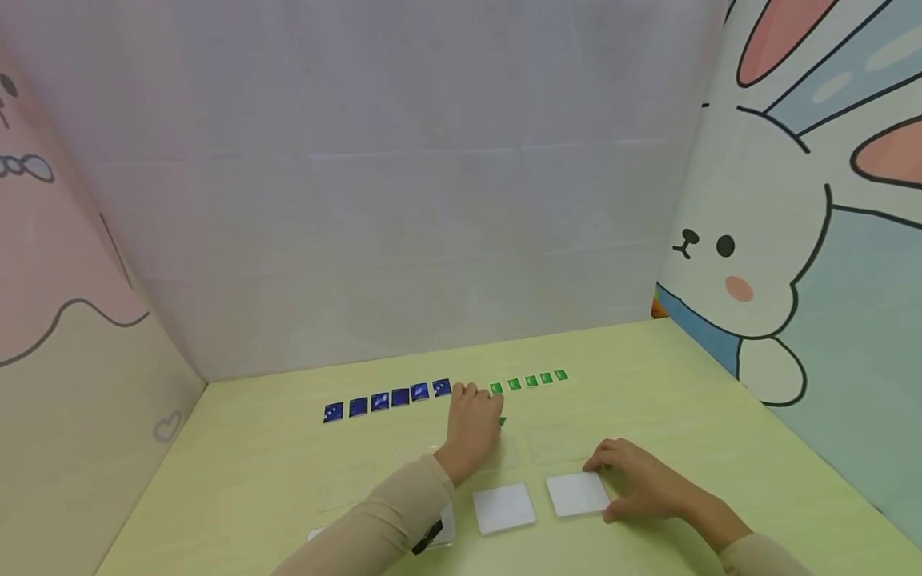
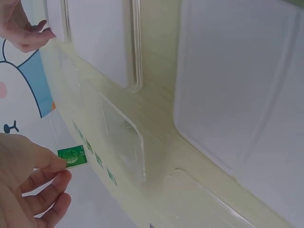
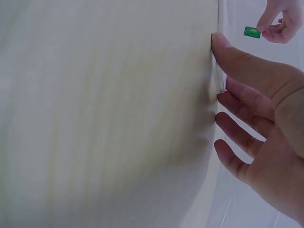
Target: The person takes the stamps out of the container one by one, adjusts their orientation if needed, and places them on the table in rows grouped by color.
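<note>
My left hand [image 1: 473,424] pinches a small green card [image 2: 72,156] with a pale round print between thumb and fingertips, raised above the table in the left wrist view. In the head view the hand covers most of that card. My right hand [image 1: 644,484] rests at the right end of a white rectangular plate [image 1: 578,494]. Its thumb [image 3: 227,47] is on the plate's near edge and the index finger bends round the far corner. A second white plate [image 1: 504,508] lies to the left, and another, partly hidden by my left sleeve, beyond it.
Several dark blue cards [image 1: 380,402] stand in a row at the back left of the table. Several small green cards [image 1: 531,381] continue the row rightward. Clear plates [image 1: 558,442] lie between the rows and the white plates. Printed walls [image 1: 850,320] border the table.
</note>
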`<state>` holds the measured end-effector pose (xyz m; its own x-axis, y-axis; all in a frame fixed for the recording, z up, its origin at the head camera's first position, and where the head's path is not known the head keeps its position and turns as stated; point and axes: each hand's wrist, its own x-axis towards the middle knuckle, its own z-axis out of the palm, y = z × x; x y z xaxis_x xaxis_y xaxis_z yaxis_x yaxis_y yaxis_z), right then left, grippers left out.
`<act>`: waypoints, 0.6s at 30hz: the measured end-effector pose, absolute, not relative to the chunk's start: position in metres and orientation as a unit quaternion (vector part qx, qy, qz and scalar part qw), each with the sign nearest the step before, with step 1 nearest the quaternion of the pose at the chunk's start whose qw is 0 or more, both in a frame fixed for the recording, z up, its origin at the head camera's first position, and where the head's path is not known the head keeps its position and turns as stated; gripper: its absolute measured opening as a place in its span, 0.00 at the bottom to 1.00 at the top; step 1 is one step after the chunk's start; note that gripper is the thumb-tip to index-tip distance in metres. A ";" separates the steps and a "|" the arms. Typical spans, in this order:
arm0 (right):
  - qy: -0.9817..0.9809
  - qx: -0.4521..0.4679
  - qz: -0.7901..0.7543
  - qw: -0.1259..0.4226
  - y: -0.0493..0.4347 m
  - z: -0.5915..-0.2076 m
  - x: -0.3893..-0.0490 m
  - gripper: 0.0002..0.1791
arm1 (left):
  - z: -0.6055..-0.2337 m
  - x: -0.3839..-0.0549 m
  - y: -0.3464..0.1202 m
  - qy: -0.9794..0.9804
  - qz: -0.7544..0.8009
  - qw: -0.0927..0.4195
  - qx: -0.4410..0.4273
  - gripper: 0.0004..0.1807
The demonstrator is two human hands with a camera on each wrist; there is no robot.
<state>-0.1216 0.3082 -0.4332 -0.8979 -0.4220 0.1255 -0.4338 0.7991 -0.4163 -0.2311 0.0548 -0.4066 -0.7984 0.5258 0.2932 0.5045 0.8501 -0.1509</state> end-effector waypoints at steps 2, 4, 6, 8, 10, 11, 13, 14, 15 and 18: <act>-0.949 0.221 0.226 0.009 0.308 -0.434 -0.121 0.29 | -0.409 -0.235 0.055 -0.950 0.026 0.153 -0.269 0.03; -0.949 0.217 0.227 0.005 0.308 -0.435 -0.120 0.29 | -0.410 -0.239 0.054 -0.954 0.015 0.140 -0.264 0.03; -0.949 0.216 0.228 0.002 0.308 -0.436 -0.120 0.29 | -0.412 -0.245 0.053 -0.958 0.005 0.127 -0.256 0.05; -0.949 0.215 0.229 -0.003 0.308 -0.435 -0.120 0.29 | -0.412 -0.251 0.052 -0.961 -0.005 0.118 -0.250 0.07; -0.949 0.216 0.229 -0.002 0.307 -0.435 -0.120 0.28 | -0.414 -0.257 0.050 -0.963 -0.010 0.110 -0.244 0.07; -0.948 0.219 0.229 -0.001 0.307 -0.434 -0.120 0.28 | -0.414 -0.260 0.050 -0.965 -0.014 0.105 -0.242 0.08; -0.948 0.223 0.227 0.003 0.307 -0.434 -0.120 0.28 | -0.415 -0.266 0.049 -0.966 -0.024 0.097 -0.237 0.09; -0.948 0.225 0.226 0.005 0.308 -0.433 -0.120 0.28 | -0.415 -0.269 0.048 -0.967 -0.028 0.092 -0.236 0.10; -0.948 0.226 0.224 0.007 0.308 -0.433 -0.121 0.28 | -0.415 -0.272 0.048 -0.968 -0.033 0.086 -0.235 0.11; -0.949 0.228 0.219 0.012 0.308 -0.433 -0.121 0.29 | -0.414 -0.279 0.048 -0.969 -0.040 0.079 -0.231 0.16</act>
<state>-0.1214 0.3082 -0.4325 -0.8957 -0.4272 0.1232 -0.4380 0.8002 -0.4096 -0.2790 0.0480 -0.4142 -0.8807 0.4416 0.1715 0.4542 0.8900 0.0407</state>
